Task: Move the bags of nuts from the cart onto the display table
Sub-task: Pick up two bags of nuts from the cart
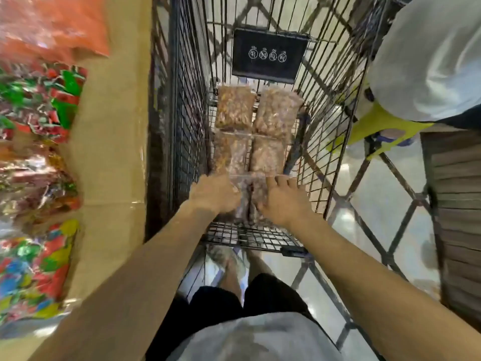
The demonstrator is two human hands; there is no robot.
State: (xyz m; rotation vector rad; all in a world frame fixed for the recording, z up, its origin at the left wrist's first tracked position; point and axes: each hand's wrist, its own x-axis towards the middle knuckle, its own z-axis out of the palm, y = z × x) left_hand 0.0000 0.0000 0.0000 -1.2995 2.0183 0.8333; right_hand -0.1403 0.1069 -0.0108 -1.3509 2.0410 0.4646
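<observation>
had both hands down in the cart point(325, 105), left hand point(214, 195) and right hand point(283, 201) pinching the nearest bag of nuts point(251, 198) from either side, fingers wrapped on it, long axis running away from me. four more bags point(235, 108) lay beyond. display table point(114, 126) sat left, over the cart's tall wire wall.

Both hands, left point(214, 195) and right point(283, 201), grip nearest nut bag point(251, 201) in cart point(325, 142); 4 bags beyond.
</observation>
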